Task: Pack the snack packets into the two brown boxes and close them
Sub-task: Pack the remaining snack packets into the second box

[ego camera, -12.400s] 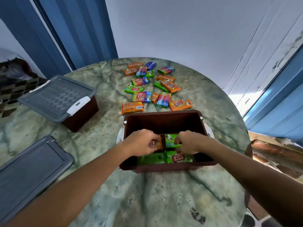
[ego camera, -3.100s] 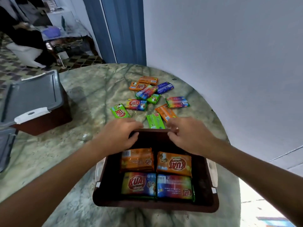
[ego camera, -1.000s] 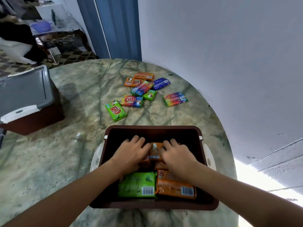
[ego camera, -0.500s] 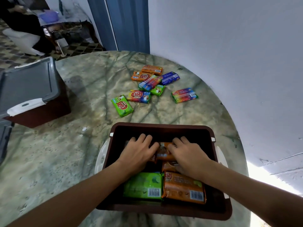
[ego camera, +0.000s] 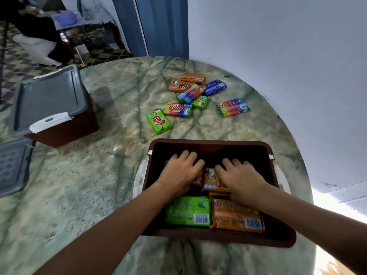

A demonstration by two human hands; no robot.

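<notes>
An open brown box [ego camera: 206, 143] stands on the marble table [ego camera: 83, 191] in front of me. Both hands are inside it. My left hand [ego camera: 181, 172] lies flat with straight fingers on an orange packet. My right hand [ego camera: 239, 178] presses flat on another orange packet [ego camera: 211, 180]. Nearer me in the box lie a green packet [ego camera: 188, 211] and an orange packet [ego camera: 236, 217]. Several loose packets [ego camera: 178, 110] lie on the table beyond the box. A second brown box [ego camera: 59, 130] with its grey lid [ego camera: 47, 98] on stands at the left.
A loose grey lid [ego camera: 14, 165] lies at the table's left edge. A white wall [ego camera: 278, 56] runs close along the table's right side. A blue door frame [ego camera: 158, 26] is behind. A seated person is at the far top left.
Both hands stay flat in the far half of the box and have spread slightly apart, showing more of the orange packet between them. The camera has shifted a little.
</notes>
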